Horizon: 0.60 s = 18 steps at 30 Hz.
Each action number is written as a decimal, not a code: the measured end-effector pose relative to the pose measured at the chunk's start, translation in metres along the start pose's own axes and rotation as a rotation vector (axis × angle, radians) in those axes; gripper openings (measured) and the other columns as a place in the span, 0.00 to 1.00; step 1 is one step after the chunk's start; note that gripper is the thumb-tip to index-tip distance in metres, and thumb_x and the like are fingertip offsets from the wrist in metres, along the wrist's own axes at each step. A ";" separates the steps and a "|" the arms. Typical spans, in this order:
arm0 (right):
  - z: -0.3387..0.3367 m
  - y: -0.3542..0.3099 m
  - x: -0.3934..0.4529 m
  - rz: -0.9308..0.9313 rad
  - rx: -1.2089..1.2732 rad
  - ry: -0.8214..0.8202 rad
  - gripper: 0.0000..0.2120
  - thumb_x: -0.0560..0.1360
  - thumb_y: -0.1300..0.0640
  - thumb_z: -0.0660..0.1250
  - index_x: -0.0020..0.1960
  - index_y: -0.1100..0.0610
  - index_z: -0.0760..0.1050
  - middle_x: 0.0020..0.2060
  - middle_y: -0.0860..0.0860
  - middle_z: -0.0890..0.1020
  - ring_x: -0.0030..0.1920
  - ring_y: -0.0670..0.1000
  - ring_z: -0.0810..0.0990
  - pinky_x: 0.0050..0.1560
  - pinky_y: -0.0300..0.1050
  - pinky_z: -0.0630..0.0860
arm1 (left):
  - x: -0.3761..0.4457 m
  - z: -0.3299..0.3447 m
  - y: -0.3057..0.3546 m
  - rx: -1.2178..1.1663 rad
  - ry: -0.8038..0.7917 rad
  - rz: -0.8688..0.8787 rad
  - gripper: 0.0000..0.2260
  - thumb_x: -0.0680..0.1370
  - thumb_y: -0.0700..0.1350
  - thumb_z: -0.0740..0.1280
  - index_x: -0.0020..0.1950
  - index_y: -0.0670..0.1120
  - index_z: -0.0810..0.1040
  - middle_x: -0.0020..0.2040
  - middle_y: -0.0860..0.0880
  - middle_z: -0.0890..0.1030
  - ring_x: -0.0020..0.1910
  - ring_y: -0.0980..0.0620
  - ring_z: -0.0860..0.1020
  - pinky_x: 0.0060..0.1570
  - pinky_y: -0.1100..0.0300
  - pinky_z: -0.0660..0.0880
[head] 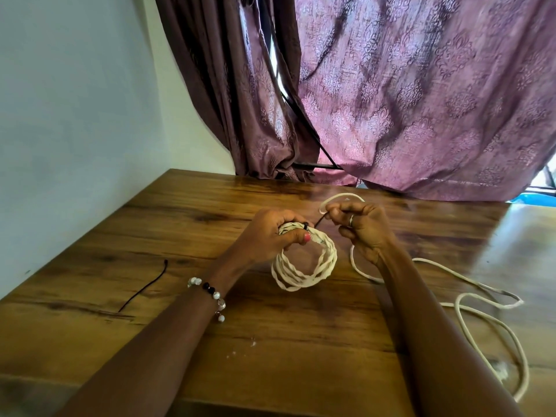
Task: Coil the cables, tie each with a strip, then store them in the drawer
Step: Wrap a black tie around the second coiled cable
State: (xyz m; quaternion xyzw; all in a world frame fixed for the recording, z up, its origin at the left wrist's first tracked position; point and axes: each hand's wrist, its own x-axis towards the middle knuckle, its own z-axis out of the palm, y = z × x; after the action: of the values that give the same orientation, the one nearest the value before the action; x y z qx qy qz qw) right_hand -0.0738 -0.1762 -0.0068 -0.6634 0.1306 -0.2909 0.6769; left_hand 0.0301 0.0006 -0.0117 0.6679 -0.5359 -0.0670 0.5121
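A coil of cream twisted cable (304, 266) hangs just above the wooden table (150, 236), held at its top by my left hand (270, 233), whose fingers and thumb curl round the bundle. A thin black strip (319, 221) is wrapped around the coil's top. My right hand (361, 227) pinches the strip's free end, up and to the right of the coil. A second cream cable (481, 314) lies loose and uncoiled on the table's right side, one loop passing behind my right hand. Another black strip (144, 288) lies on the table to the left.
A white wall (75, 100) bounds the table on the left. Purple patterned curtains (406, 100) hang behind the table's far edge. A few small white crumbs (251, 344) lie near the front of the table. No drawer is in view.
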 end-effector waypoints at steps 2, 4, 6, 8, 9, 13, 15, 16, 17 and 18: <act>0.002 -0.005 0.000 -0.064 -0.069 0.021 0.07 0.73 0.73 0.66 0.47 0.66 0.80 0.36 0.53 0.85 0.28 0.42 0.75 0.25 0.34 0.61 | 0.000 0.001 0.001 -0.006 0.005 -0.046 0.12 0.73 0.40 0.72 0.56 0.41 0.80 0.40 0.50 0.83 0.32 0.64 0.78 0.33 0.71 0.71; 0.005 -0.010 -0.002 -0.114 -0.074 0.023 0.09 0.71 0.75 0.67 0.49 0.67 0.80 0.32 0.51 0.84 0.28 0.41 0.78 0.25 0.30 0.65 | 0.000 0.001 0.002 -0.017 -0.009 -0.105 0.15 0.74 0.41 0.71 0.61 0.43 0.77 0.40 0.51 0.83 0.35 0.63 0.80 0.37 0.71 0.72; 0.008 -0.015 -0.004 -0.163 -0.102 0.004 0.11 0.69 0.76 0.68 0.50 0.68 0.79 0.31 0.49 0.84 0.32 0.43 0.82 0.30 0.29 0.72 | 0.000 0.000 0.002 0.025 -0.028 -0.144 0.16 0.74 0.42 0.72 0.62 0.45 0.77 0.39 0.50 0.84 0.36 0.60 0.81 0.37 0.69 0.73; 0.010 -0.017 -0.005 -0.220 -0.182 -0.015 0.12 0.67 0.76 0.70 0.48 0.66 0.80 0.32 0.48 0.85 0.34 0.45 0.83 0.35 0.33 0.77 | 0.001 0.001 0.002 0.068 -0.051 -0.180 0.12 0.74 0.43 0.72 0.56 0.46 0.80 0.39 0.47 0.84 0.38 0.53 0.82 0.38 0.61 0.76; 0.011 -0.018 -0.006 -0.246 -0.217 -0.017 0.12 0.66 0.76 0.71 0.46 0.65 0.81 0.33 0.47 0.85 0.35 0.45 0.83 0.37 0.34 0.78 | 0.001 0.002 0.003 0.077 -0.056 -0.199 0.10 0.73 0.44 0.72 0.53 0.46 0.81 0.39 0.47 0.85 0.39 0.50 0.82 0.39 0.57 0.77; 0.016 -0.023 -0.008 -0.313 -0.261 -0.005 0.09 0.64 0.74 0.73 0.41 0.63 0.81 0.32 0.48 0.85 0.36 0.49 0.84 0.40 0.39 0.80 | 0.002 0.005 0.003 0.074 -0.007 -0.264 0.09 0.72 0.45 0.73 0.51 0.46 0.82 0.39 0.48 0.85 0.39 0.50 0.83 0.40 0.54 0.77; 0.019 -0.026 -0.010 -0.327 -0.263 0.003 0.10 0.65 0.75 0.73 0.39 0.61 0.80 0.31 0.47 0.84 0.35 0.48 0.84 0.40 0.39 0.81 | 0.003 0.005 0.003 0.052 0.018 -0.279 0.09 0.72 0.45 0.73 0.52 0.47 0.82 0.39 0.48 0.85 0.37 0.52 0.82 0.38 0.58 0.76; 0.021 -0.027 -0.010 -0.340 -0.264 0.003 0.11 0.65 0.75 0.73 0.39 0.60 0.80 0.31 0.47 0.84 0.34 0.47 0.84 0.40 0.39 0.81 | 0.004 0.006 0.003 0.038 0.037 -0.282 0.09 0.73 0.45 0.73 0.52 0.47 0.83 0.39 0.48 0.85 0.36 0.53 0.81 0.37 0.60 0.75; 0.023 -0.028 -0.011 -0.356 -0.271 -0.001 0.12 0.64 0.75 0.73 0.39 0.59 0.80 0.31 0.48 0.84 0.34 0.47 0.83 0.39 0.39 0.81 | 0.005 0.006 0.003 0.030 0.067 -0.277 0.09 0.73 0.44 0.73 0.53 0.48 0.83 0.39 0.48 0.85 0.35 0.55 0.81 0.36 0.62 0.75; 0.025 -0.028 -0.011 -0.369 -0.280 -0.011 0.12 0.64 0.75 0.74 0.39 0.59 0.80 0.32 0.49 0.84 0.35 0.47 0.84 0.39 0.39 0.81 | 0.005 0.007 0.002 0.031 0.106 -0.270 0.10 0.73 0.44 0.73 0.53 0.48 0.83 0.39 0.48 0.85 0.34 0.57 0.80 0.35 0.64 0.75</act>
State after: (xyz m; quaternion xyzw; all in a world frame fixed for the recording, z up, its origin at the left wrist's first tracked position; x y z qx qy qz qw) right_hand -0.0752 -0.1483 0.0206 -0.7651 0.0425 -0.3852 0.5142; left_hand 0.0267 -0.0077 -0.0112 0.7444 -0.4144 -0.0917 0.5155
